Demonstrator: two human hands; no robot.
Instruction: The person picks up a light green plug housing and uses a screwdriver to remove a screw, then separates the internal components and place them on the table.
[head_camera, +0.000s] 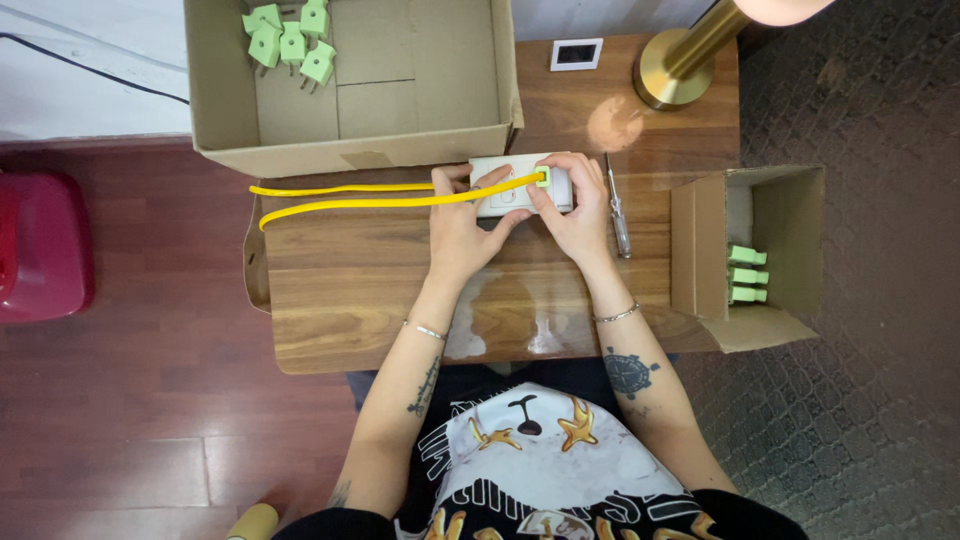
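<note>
Both hands grip a white power strip (520, 186) between them — the left hand (462, 222) steadying its near end, the right hand (572, 212) pinching a green plug (542, 178) with yellow cable (350, 197) — screwdriver (617, 208) just right.

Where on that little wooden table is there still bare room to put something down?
The table is bare along its near left, below the yellow cable, and between the forearms. Crowded: the far edge, with the big box, left hand and right hand on the white socket, screwdriver, lamp base.
</note>
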